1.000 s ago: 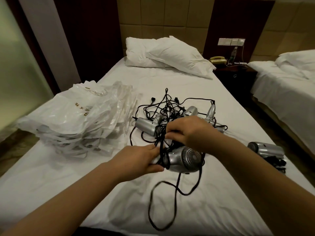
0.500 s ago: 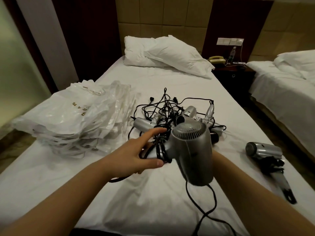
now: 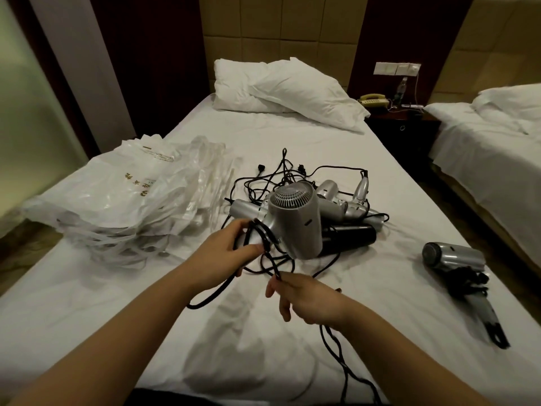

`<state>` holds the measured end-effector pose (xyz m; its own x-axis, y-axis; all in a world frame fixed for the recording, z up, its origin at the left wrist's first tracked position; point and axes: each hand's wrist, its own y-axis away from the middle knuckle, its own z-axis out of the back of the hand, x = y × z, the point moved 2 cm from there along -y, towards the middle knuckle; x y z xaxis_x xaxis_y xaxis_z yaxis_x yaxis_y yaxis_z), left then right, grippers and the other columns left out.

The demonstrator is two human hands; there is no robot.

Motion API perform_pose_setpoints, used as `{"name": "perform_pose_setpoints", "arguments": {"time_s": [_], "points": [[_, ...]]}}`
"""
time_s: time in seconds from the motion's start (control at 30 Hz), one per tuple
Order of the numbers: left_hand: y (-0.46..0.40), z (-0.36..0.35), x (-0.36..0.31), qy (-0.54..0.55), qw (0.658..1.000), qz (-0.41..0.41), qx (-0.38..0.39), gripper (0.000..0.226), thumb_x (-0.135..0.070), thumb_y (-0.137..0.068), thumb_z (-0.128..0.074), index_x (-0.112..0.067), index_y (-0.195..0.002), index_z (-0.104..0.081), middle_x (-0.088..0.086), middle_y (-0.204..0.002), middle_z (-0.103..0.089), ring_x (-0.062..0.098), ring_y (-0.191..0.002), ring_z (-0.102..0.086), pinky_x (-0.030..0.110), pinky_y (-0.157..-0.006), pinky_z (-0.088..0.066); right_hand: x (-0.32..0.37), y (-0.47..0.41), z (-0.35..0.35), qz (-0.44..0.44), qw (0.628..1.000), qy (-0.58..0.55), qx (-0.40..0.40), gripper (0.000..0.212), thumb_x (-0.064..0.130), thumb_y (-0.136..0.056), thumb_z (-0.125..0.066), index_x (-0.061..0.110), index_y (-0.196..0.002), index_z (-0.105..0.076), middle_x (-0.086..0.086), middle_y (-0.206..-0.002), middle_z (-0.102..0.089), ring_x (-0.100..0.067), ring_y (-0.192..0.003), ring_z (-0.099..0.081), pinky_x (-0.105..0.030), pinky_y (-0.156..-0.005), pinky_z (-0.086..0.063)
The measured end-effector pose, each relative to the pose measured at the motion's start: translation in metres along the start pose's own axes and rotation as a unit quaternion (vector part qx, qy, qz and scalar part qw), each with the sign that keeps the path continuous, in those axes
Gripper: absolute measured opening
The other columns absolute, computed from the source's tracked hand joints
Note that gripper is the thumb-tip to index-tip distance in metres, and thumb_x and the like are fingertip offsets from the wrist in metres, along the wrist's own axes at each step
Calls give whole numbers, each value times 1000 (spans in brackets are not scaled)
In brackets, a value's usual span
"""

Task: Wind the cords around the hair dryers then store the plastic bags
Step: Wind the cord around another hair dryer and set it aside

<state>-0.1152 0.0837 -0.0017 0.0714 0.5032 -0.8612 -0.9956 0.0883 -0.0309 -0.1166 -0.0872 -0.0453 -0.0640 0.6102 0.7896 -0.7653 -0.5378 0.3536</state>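
You're early in the job: your left hand [image 3: 227, 253] grips the handle of the silver hair dryer [image 3: 295, 218] over the bed [image 3: 292, 142] with a few cord loops on it, while your right hand [image 3: 304, 300] pinches the black cord [image 3: 275, 273]. One wound dryer [image 3: 453, 256] lies to the right; the tangled pile of dryers [image 3: 345, 206] and the plastic bags [image 3: 123, 206] remain.

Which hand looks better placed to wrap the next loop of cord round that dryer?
Probably the right hand: it pinches the loose cord below the hair dryer. The left hand grips the handle and the wound loops.

Bags [image 3: 123, 212] left of dryer pile [image 3: 336, 206] on bed [image 3: 292, 142].
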Motion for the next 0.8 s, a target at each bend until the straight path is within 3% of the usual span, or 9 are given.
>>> {"name": "perform_pose_setpoints", "arguments": {"time_s": [0.1, 0.2, 0.27, 0.33, 0.47, 0.57, 0.7, 0.8], "points": [[-3, 4, 1, -97, 995, -21, -25, 38, -36, -92, -56, -27, -126, -43, -17, -83, -53, 1, -67, -52, 15, -61, -39, 1, 6, -2, 16, 997, 81, 12, 18, 29, -100, -35, 24, -97, -52, 8, -69, -51, -1, -56, -46, -9, -49, -33], [-4, 5, 6, -174, 983, -31, -46, 44, -41, -91, -55, -25, -130, -43, -10, -98, -58, 10, -82, -56, 24, -68, -42, 13, 14, 8, 46, 986, 159, 12, 18, 28, -99, -40, 22, -97, -56, 11, -76, -50, -5, -68, -47, -16, -58, -35], [-5, 4, 12, -263, 962, -55, -52, 46, -43, -90, -55, -26, -130, -42, -5, -113, -60, 18, -99, -58, 33, -78, -45, 22, 19, 17, 75, 968, 240, -7, 20, 28, -97, -44, 15, -96, -59, 4, -86, -58, -14, -83, -52, -26, -71, -38], [-6, 1, 19, -359, 930, -69, -42, 48, -47, -90, -50, -28, -132, -38, -4, -121, -58, 21, -105, -58, 36, -80, -47, 31, 26, 27, 98, 946, 307, -39, 20, 29, -95, -48, 12, -95, -60, -8, -96, -63, -25, -93, -55, -32, -76, -42], [-8, -1, 26, -480, 876, -46, 1, 58, -53, -93, -43, -29, -142, -24, -5, -127, -51, 22, -105, -59, 32, -72, -46, 55, 41, 51, 113, 914, 373, -111, 14, 35, -92, -53, 25, -98, -61, -2, -98, -65, -24, -95, -57, -31, -78, -47], [-6, -8, 22, -528, 845, -73, 32, 65, -57, -92, -41, -29, -146, -18, -6, -127, -50, 22, -104, -59, 31, -68, -43, 71, 40, 60, 148, 898, 387, -148, 17, 36, -92, -52, 26, -101, -62, 2, -97, -64, -21, -93, -57, -35, -78, -49], [3, -15, 3, -524, 835, -144, 84, 67, -59, -90, -42, -31, -146, -19, -8, -123, -51, 19, -104, -58, 29, -68, -40, 82, 29, 72, 188, 863, 428, -193, 21, 37, -95, -47, 23, -103, -60, 6, -93, -55, -16, -91, -51, -29, -74, -42], [15, -15, -11, -492, 843, -183, 117, 61, -58, -88, -47, -27, -139, -33, -9, -113, -54, 16, -96, -57, 27, -66, -38, 79, 17, 84, 168, 866, 428, -196, 21, 42, -95, -45, 26, -101, -58, 5, -95, -57, -15, -90, -50, -29, -73, -41]]}}
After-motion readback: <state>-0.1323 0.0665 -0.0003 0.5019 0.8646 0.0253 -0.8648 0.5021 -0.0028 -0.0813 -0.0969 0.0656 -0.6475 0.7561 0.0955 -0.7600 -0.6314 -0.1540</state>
